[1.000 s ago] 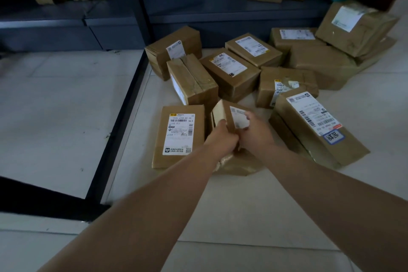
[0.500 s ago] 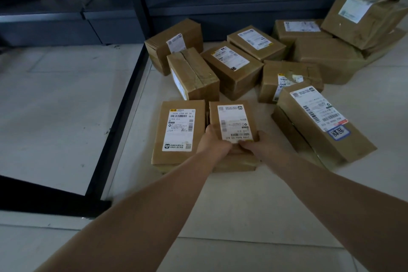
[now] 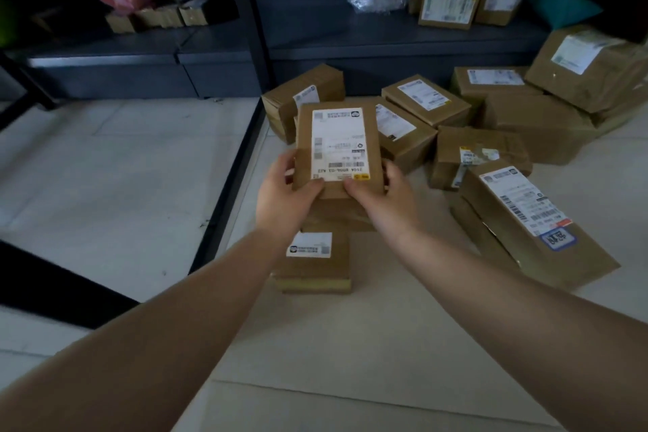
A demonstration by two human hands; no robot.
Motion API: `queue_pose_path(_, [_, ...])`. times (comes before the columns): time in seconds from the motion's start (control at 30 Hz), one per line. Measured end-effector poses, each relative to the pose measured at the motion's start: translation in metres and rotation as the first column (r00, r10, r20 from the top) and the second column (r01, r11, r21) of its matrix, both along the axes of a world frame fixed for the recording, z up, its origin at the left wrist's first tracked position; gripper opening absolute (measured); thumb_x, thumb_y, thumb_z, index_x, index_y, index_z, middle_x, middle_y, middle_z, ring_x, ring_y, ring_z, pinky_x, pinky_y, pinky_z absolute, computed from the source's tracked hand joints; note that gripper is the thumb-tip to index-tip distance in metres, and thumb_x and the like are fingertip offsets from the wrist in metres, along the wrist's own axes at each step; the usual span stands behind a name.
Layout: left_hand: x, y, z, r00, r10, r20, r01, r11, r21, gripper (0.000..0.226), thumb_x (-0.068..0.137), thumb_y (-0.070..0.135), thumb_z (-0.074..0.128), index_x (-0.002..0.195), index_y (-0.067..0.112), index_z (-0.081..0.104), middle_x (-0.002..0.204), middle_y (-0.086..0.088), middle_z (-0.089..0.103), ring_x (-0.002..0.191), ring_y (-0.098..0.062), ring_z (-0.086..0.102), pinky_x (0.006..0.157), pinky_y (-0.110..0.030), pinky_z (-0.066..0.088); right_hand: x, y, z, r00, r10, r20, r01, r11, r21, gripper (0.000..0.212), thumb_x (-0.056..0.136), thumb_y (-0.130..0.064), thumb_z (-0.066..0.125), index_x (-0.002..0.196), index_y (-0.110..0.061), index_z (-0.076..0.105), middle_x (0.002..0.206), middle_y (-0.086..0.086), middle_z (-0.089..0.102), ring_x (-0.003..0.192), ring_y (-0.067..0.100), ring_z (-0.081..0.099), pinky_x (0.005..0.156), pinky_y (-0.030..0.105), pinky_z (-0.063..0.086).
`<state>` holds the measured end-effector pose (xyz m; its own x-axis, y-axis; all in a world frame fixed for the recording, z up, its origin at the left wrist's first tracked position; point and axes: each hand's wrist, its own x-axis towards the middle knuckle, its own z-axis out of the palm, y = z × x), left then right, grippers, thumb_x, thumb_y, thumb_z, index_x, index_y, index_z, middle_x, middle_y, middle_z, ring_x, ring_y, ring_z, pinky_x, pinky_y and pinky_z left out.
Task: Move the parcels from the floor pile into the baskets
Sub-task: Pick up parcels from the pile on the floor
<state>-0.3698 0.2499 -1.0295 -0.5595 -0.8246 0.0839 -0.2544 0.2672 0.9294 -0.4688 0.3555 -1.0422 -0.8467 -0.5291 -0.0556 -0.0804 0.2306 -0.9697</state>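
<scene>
bare floor (image 3: 115, 186) open at left, parcel pile (image 3: 491, 151) crowding right, shelf unit (image 3: 217, 56) blocking behind

Parcel depot or courier pickup storeroom. Taped cardboard parcels (image 3: 519, 214) with printed shipping labels piled on the tiled floor (image 3: 115, 186). More labelled boxes (image 3: 449, 3) on dark metal shelving (image 3: 385, 42) along the far edge. Dim lighting.

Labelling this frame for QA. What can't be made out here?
Head view only:
- Baskets: none in frame.
- Held parcel: label text blurred; underside hidden by left hand and right hand.
- Parcel under the hands: mostly covered.
- Flat parcel: label top hidden by left forearm.
- Shelf items: too dark.
</scene>
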Motion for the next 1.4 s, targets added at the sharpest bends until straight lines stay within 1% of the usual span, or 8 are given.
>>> queue_pose_path(0.13, [0.041,-0.023,-0.020,0.976,-0.056,0.209,0.043,0.997,0.067,0.050,0.080,0.019,0.069,0.127,0.023,0.051,0.103,0.014,0.058,0.082,0.003,0.058,0.057,-0.006,0.046,0.022,-0.016,-0.030,0.991,0.132,0.036,-0.136,0.963,0.234,0.054,0.076,-0.043,0.069,0.121,-0.019,0.052,0.121,0.003,0.058,0.110,0.022,0.057,0.093,0.038,0.047])
queue_pose_path(0.27, [0.058,-0.045,-0.029,0.975,-0.041,0.218,-0.032,0.946,0.322,0.047,0.090,0.032,0.058,0.134,0.029,0.044,0.121,0.004,0.059,0.104,-0.015,0.058,0.086,-0.032,0.047,0.013,-0.018,-0.041,0.994,0.105,-0.018,-0.097,0.964,0.248,0.046,0.089,-0.054,0.046,0.114,-0.017,0.056,0.118,0.008,0.061,0.100,0.022,0.057,0.076,0.027,0.043])
queue_pose_path(0.4, [0.059,-0.054,-0.037,0.952,0.029,0.306,-0.166,0.886,0.433,0.045,0.093,0.046,0.047,0.134,0.029,0.044,0.128,0.000,0.054,0.108,-0.020,0.055,0.090,-0.040,0.048,-0.013,-0.018,-0.047,0.976,-0.076,0.205,0.035,0.979,0.200,0.047,0.097,-0.044,0.033,0.126,-0.012,0.053,0.131,0.013,0.054,0.120,0.030,0.049,0.102,0.038,0.037])
queue_pose_path(0.5, [0.054,-0.050,-0.049,0.925,-0.047,0.376,-0.186,0.808,0.559,0.057,0.091,0.059,0.038,0.137,0.026,0.042,0.134,-0.005,0.051,0.117,-0.027,0.051,0.096,-0.048,0.044,-0.015,-0.012,-0.055,0.904,-0.046,0.426,-0.065,0.968,0.243,0.046,0.096,-0.048,0.035,0.129,-0.020,0.049,0.129,0.008,0.052,0.113,0.027,0.050,0.093,0.042,0.040])
queue_pose_path(0.67, [0.038,-0.045,-0.059,0.952,-0.120,0.280,-0.141,0.640,0.755,0.052,0.083,0.073,0.032,0.097,0.032,0.061,0.115,-0.004,0.059,0.101,-0.023,0.055,0.070,-0.040,0.048,-0.006,-0.024,-0.060,0.802,0.065,0.593,-0.185,0.972,0.144,0.062,0.087,-0.068,0.031,0.135,-0.031,0.046,0.135,-0.003,0.050,0.123,0.023,0.046,0.101,0.050,0.034])
queue_pose_path(0.8, [0.048,-0.049,-0.066,0.956,-0.193,0.219,-0.046,0.641,0.766,0.038,0.083,0.071,0.037,0.098,0.044,0.059,0.121,0.004,0.059,0.112,-0.020,0.053,0.074,-0.041,0.050,0.005,-0.020,-0.070,0.783,0.078,0.617,-0.171,0.981,0.094,0.051,0.086,-0.068,0.031,0.108,-0.034,0.064,0.107,-0.007,0.061,0.100,0.013,0.053,0.097,0.044,0.038])
queue_pose_path(1.07, [0.048,-0.047,-0.062,0.939,-0.202,0.277,-0.091,0.633,0.769,0.057,0.079,0.074,0.040,0.110,0.031,0.062,0.117,-0.002,0.062,0.110,-0.024,0.056,0.087,-0.043,0.050,0.006,-0.012,-0.074,0.702,0.152,0.696,-0.196,0.980,-0.016,0.053,0.082,-0.072,0.033,0.116,-0.042,0.061,0.127,-0.006,0.060,0.121,0.019,0.050,0.108,0.051,0.030])
queue_pose_path(1.4, [0.025,-0.025,0.031,0.892,-0.214,0.397,-0.159,0.674,0.721,0.073,0.077,0.076,0.039,0.117,0.019,0.061,0.119,-0.006,0.061,0.109,-0.028,0.056,0.091,-0.047,0.050,-0.020,0.009,0.013,0.671,0.076,0.738,-0.177,0.982,0.060,0.045,0.078,-0.073,0.044,0.081,-0.040,0.075,0.090,-0.006,0.075,0.103,0.021,0.060,0.082,0.041,0.045])
